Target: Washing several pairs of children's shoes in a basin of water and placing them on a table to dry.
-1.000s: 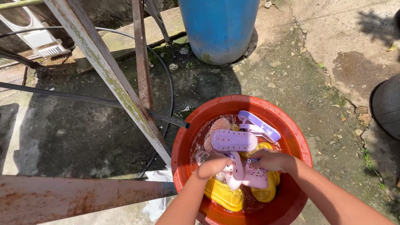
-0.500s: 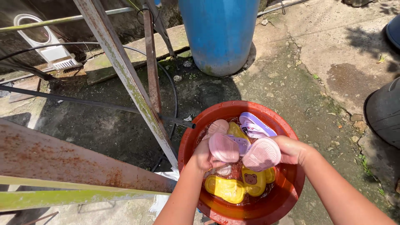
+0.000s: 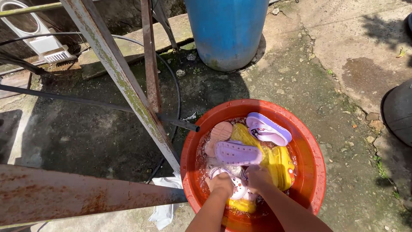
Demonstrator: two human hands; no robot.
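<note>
A round red basin (image 3: 316, 160) of soapy water stands on wet concrete and holds several rubber shoes. A lilac slipper (image 3: 268, 129) lies at the far side, with a lilac clog (image 3: 238, 153) sole up in the middle. Next to it are a yellow clog (image 3: 280, 166) and a pink sole (image 3: 221, 131). My left hand (image 3: 221, 184) and my right hand (image 3: 257, 177) are side by side at the near edge, pressed down into the water. Both grip a pale pink clog (image 3: 238, 187) that shows between them. Another yellow shoe (image 3: 241, 205) lies under my wrists.
A rusty metal frame (image 3: 122, 90) slants across the left, with a rusted beam (image 3: 81, 195) low in front. A black hose (image 3: 86, 101) ends near the basin. A blue barrel (image 3: 225, 30) stands behind, a dark tub (image 3: 399, 111) at the right edge, a white bag (image 3: 165, 210) by the basin.
Half a second ago both hands held pink clogs up above the basin, soles showing. They have since dropped to the near edge and pushed the clogs down into the water.
</note>
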